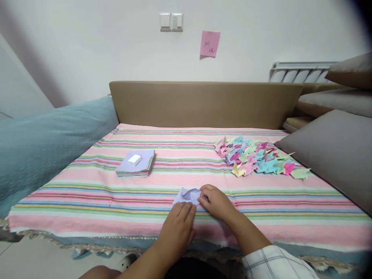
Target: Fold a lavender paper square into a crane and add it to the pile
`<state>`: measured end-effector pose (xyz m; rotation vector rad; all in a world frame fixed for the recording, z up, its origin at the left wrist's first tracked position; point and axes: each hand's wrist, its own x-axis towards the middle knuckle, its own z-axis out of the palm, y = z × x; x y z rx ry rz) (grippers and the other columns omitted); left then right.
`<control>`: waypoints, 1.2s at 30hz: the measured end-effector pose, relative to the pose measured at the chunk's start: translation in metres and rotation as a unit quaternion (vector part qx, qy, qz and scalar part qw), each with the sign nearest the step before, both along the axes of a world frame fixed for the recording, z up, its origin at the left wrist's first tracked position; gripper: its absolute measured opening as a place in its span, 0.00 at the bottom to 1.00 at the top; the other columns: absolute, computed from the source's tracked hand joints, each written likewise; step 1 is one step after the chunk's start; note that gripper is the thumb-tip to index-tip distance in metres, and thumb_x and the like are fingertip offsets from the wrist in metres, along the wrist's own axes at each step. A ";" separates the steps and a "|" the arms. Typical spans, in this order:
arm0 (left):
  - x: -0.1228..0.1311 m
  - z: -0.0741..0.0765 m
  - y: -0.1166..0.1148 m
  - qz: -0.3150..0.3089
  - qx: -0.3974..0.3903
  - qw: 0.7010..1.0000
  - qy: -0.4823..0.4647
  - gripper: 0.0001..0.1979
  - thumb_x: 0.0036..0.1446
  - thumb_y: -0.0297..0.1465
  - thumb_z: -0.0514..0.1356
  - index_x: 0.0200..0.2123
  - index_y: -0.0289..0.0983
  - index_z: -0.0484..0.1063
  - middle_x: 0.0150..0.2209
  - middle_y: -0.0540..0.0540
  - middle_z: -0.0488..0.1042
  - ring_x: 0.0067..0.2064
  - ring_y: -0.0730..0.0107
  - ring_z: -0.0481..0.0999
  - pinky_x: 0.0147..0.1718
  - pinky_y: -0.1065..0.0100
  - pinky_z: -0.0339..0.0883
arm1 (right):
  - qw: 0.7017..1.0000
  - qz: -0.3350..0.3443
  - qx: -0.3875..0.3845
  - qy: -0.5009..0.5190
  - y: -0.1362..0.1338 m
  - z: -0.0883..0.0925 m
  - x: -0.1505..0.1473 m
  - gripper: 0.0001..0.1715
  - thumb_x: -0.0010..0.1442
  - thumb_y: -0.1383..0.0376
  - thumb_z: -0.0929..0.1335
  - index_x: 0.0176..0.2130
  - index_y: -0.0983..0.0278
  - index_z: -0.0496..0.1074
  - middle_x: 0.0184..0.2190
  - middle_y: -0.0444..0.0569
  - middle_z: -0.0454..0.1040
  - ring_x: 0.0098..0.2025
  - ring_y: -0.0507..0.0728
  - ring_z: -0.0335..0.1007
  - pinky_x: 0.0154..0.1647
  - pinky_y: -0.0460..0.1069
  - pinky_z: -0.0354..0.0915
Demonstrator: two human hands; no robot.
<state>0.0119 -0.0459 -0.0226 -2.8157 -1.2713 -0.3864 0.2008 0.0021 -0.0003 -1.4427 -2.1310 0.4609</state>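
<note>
A partly folded sheet of light purple paper (pixel 187 193) lies on the striped cloth in front of me, its upper layer raised in a pocket. My right hand (pixel 215 201) pinches its right corner between thumb and fingers. Across the near edge of the sheet, my left hand (pixel 180 221) rests with its fingers stretched out and lying flat; the thumb is tucked low at its right side. Both fingertips' undersides are hidden. Beyond and to the left sits a stack of square coloured paper (pixel 138 164), with a small white block (pixel 135 159) on top.
Folded paper cranes (pixel 247 157) in many colours are heaped at the right, near a grey cushion (pixel 328 147). The striped cloth (pixel 87 201) covers the seat. A brown backrest (pixel 203 104) stands behind, a blue-covered armrest (pixel 55 135) at left.
</note>
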 end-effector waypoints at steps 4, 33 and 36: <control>0.001 0.001 0.000 0.009 -0.010 1.000 -0.003 0.29 0.52 0.32 0.58 0.58 0.35 0.58 0.56 0.41 0.63 0.56 0.52 0.62 0.58 0.52 0.54 | 1.000 0.001 -0.016 0.021 0.000 0.000 0.001 0.06 0.55 0.66 0.65 0.28 0.64 0.71 0.41 0.52 0.72 0.44 0.56 0.67 0.48 0.50 0.60; 0.002 0.005 0.001 0.002 -0.015 1.000 -0.001 0.32 0.51 0.33 0.57 0.60 0.37 0.57 0.60 0.43 0.61 0.55 0.54 0.60 0.56 0.51 0.53 | 0.996 -0.035 -0.075 0.014 0.004 -0.001 0.024 0.11 0.45 0.65 0.71 0.32 0.63 0.70 0.42 0.51 0.68 0.46 0.58 0.64 0.46 0.50 0.60; 0.003 0.003 0.001 0.003 -0.014 1.000 -0.004 0.31 0.51 0.32 0.57 0.60 0.37 0.57 0.60 0.43 0.60 0.55 0.53 0.59 0.57 0.51 0.53 | 0.995 -0.056 -0.085 -0.002 0.002 0.000 0.028 0.20 0.43 0.60 0.74 0.36 0.63 0.69 0.38 0.49 0.67 0.42 0.58 0.64 0.42 0.50 0.60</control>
